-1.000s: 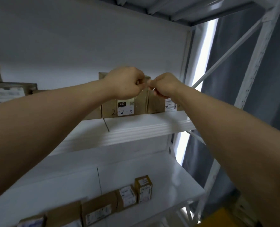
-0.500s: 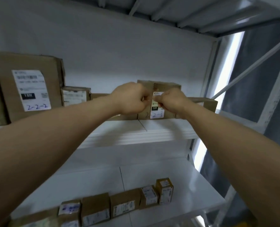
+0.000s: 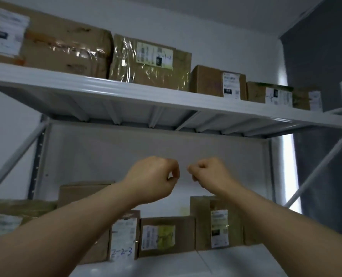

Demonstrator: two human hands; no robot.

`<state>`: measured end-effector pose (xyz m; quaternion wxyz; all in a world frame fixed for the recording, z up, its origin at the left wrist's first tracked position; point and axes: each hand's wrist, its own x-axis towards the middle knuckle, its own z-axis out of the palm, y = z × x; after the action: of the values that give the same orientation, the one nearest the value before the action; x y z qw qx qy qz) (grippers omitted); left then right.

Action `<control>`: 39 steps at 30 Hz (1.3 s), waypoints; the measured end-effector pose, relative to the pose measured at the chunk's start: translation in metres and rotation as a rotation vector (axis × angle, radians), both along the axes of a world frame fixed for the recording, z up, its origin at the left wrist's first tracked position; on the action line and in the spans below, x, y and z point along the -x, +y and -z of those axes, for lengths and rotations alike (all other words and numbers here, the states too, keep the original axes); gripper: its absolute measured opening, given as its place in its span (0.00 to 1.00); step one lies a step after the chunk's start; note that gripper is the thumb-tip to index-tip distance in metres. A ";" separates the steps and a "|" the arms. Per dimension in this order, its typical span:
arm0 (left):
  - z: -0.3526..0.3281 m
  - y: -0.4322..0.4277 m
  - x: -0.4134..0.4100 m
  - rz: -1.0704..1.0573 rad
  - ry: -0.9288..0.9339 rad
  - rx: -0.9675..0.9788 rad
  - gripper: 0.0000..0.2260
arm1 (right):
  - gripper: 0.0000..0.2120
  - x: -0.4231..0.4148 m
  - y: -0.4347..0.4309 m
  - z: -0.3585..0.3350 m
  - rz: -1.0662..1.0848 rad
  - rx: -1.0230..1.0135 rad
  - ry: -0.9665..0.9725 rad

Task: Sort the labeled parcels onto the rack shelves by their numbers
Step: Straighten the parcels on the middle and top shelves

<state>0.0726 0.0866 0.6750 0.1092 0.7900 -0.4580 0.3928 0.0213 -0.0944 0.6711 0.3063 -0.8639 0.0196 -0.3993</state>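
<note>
A white wall point(image 3: 226, 27) and a dark curtain point(image 3: 322, 56) back the white rack point(image 3: 38, 152), where parcels point(image 3: 210, 80) stand in rows on the upper shelf point(image 3: 166, 96) and the lower shelf point(image 3: 166, 264), one label point(image 3: 123, 239) marked 2-2-3. Nothing is being carried, so the next pick is best read by its number and matched to those written marks before it goes up. The left hand point(image 3: 154, 178) and right hand point(image 3: 208, 174) hover between the shelves, near each other but apart, each grip curled tight on nothing visible.
</note>
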 end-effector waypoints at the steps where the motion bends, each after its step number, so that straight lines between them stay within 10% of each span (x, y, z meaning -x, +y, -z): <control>1: -0.008 0.005 0.001 -0.007 -0.017 0.007 0.08 | 0.20 0.001 0.007 -0.011 -0.004 0.010 -0.040; 15: -0.093 0.058 0.015 -0.151 -0.289 0.184 0.06 | 0.21 -0.003 0.072 -0.129 -0.172 0.213 -0.448; 39: -0.156 0.046 -0.031 -0.313 -0.357 0.363 0.17 | 0.08 -0.030 0.010 -0.178 0.136 0.143 -0.511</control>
<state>0.1038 0.1324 0.8312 0.1045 0.7369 -0.2649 0.6130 0.0518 -0.0845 0.8487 0.2119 -0.7512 -0.0288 -0.6245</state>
